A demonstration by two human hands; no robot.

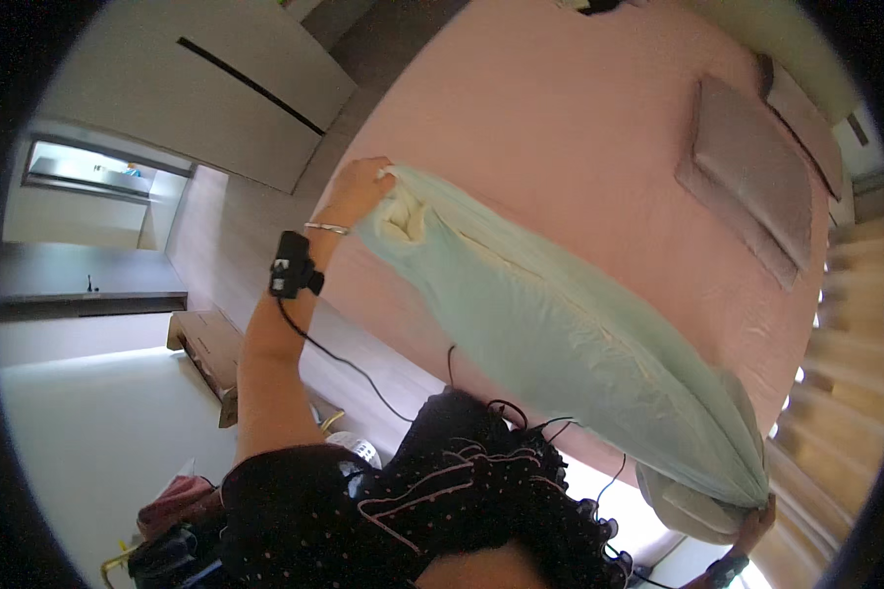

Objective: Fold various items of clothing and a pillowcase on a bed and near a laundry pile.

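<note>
A long pale green quilt, folded lengthwise with a cream lining showing along one edge, stretches between my two hands. My left hand grips its far-left corner, fingers closed on the cloth. At the lower right, my right hand holds the other end, which is bunched together there. Part of that hand is covered by the fabric. A loose flap of the quilt hangs below the right end. Beneath the quilt lies a bed with a pink sheet.
Grey-brown pillows lie at the bed's right end, near tan curtains. A wooden wall-side cabinet and a pale wardrobe stand to the left. A black cable runs from my left wrist.
</note>
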